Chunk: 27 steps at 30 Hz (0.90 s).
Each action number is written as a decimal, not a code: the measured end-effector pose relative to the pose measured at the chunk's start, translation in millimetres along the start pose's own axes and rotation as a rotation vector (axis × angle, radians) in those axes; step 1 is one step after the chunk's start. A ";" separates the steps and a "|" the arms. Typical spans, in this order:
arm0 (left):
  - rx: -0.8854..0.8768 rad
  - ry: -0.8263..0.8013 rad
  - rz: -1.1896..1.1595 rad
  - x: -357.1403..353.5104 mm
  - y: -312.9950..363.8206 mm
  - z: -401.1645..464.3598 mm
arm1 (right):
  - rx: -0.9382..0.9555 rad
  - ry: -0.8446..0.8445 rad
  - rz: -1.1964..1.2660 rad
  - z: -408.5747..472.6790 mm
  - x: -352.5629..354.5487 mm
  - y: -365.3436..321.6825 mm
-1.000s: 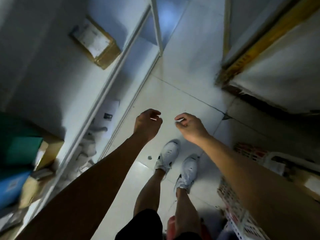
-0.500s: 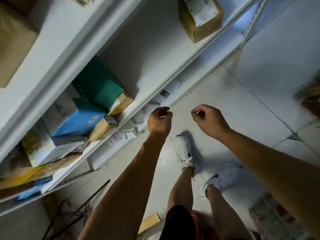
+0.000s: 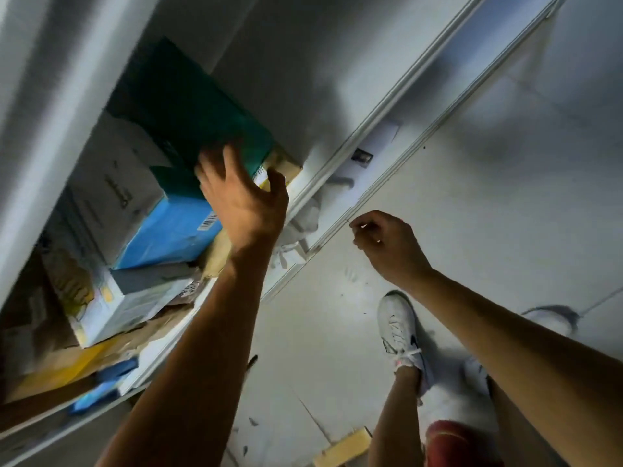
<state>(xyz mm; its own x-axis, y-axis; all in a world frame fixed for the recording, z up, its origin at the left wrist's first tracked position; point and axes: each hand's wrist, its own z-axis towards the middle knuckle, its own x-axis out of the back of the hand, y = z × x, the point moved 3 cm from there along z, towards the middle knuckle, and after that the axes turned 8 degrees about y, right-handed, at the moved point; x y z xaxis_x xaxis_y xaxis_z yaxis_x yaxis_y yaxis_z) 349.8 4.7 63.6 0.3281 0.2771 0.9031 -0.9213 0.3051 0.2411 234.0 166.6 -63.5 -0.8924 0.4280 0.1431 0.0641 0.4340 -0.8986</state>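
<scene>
While the left arm stretches up and forward toward the rack, the left hand (image 3: 242, 200) is spread wide, its fingers straight and apart over the lower corner of the dark teal cardboard box (image 3: 188, 106), with the thumb pointing at the small tan box (image 3: 285, 165) wedged beneath it; the fingertips lie on the teal face but grip nothing, and motion blur softens them. That teal box sits on the white metal shelf (image 3: 387, 102), leaning on the bright blue carton with a barcode (image 3: 168, 227), which is beside a grey-white cardboard box (image 3: 114, 183) and above a white carton with yellow print (image 3: 94, 298). The right hand (image 3: 387, 244) hangs lower, over the pale tiled floor (image 3: 505, 197) and near the rack's bottom rail, with its fingers curled tight to the thumb; I cannot tell whether they pinch anything. A white sneaker (image 3: 397, 325) stands below it. Half a second ago both hands hovered side by side over the floor with fingers curled; since then the left has risen to the shelf and opened, and the right has kept its curl
</scene>
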 end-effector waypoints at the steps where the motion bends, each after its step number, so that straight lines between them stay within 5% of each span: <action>1: 0.038 -0.049 0.050 -3.8 -4.3 12.2 | 0.000 -0.004 -0.002 -2.2 -6.0 1.7; 12: -0.004 -0.189 0.201 -45.2 -16.6 87.0 | 0.018 0.032 0.002 -5.3 -18.2 1.6; 22: 0.124 -0.300 0.189 -9.1 24.9 23.3 | 0.016 0.121 0.131 11.4 -17.6 -27.7; 27: 0.277 -0.286 0.044 3.2 28.1 -0.9 | -0.075 -0.095 0.322 26.7 -7.4 -53.8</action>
<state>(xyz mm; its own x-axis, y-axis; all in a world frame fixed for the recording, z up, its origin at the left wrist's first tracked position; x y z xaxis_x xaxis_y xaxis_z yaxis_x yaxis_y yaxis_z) 325.2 15.0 73.0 0.2515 0.0081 0.9678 -0.9675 0.0306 0.2511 225.1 119.0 -27.2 -0.8583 0.4784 -0.1853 0.3788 0.3473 -0.8579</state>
